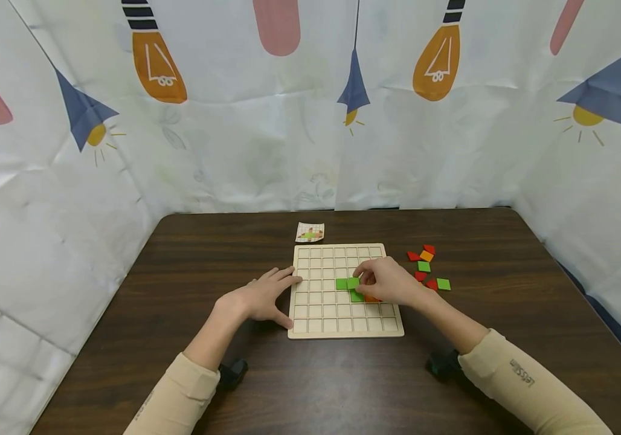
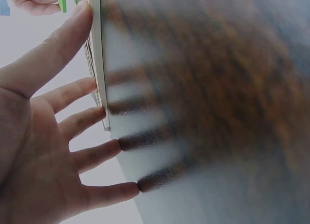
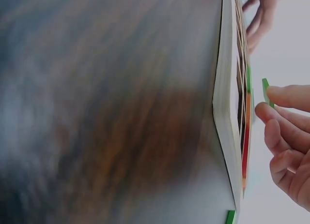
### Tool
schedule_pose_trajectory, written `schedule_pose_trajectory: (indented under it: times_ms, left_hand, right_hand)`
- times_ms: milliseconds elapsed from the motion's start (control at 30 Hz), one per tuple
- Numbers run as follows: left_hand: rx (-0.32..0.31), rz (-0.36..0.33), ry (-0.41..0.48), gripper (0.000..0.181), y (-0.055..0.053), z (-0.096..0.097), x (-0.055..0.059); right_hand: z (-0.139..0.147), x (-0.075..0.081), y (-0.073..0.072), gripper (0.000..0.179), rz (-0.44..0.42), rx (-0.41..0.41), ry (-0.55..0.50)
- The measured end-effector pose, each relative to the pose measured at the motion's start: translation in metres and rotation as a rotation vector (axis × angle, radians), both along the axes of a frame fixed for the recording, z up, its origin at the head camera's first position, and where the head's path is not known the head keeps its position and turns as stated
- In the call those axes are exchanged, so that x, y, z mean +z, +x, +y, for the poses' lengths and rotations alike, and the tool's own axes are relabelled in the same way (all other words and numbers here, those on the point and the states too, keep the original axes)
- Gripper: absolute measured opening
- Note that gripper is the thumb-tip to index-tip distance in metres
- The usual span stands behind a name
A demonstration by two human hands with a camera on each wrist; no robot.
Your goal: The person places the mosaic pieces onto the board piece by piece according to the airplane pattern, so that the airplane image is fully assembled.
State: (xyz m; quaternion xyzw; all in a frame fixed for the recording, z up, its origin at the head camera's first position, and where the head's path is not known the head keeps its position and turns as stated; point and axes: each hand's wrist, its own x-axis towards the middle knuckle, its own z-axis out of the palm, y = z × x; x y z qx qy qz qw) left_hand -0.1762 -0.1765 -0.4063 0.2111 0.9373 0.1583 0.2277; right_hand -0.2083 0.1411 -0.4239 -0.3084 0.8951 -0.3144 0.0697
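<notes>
A pale wooden grid board [image 1: 316, 309] lies on the dark table. My left hand [image 1: 256, 299] touches its left edge, fingers spread and straight, thumb near the front corner. Over the board, my right hand [image 1: 390, 281] pinches a green square tile [image 3: 266, 91] between thumb and finger; in the right wrist view it stands tilted and apart from the board. Below it on the grid lie other green tiles [image 1: 341, 284] and an orange tile [image 1: 372, 298], partly hidden by the right hand. The right wrist view also shows a red piece [image 3: 246, 146] along the board.
Right of the board are loose pieces: red ones [image 1: 414, 257], an orange tile [image 1: 426, 256] and green tiles [image 1: 443, 284]. A small pattern card [image 1: 310, 232] lies behind the board. A printed white curtain [image 1: 245, 151] surrounds the dark wooden table [image 1: 223, 235].
</notes>
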Motion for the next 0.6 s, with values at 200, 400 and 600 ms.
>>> schedule_pose_trajectory:
  times_ms: [200,400,600]
  left_hand:
    - [-0.006,0.004,-0.004,0.098,-0.002,-0.001,0.0]
    - [-0.01,0.004,0.01,0.097,-0.002,-0.001,0.0]
    - [-0.01,-0.007,0.022,0.097,-0.002,-0.001,0.0]
  right_hand:
    - [-0.007,0.003,0.003,0.021,-0.001,0.038,0.009]
    - [-0.012,0.002,0.005,0.021,0.012,0.053,0.012]
    - [-0.016,0.001,0.007,0.022,0.003,0.08,0.037]
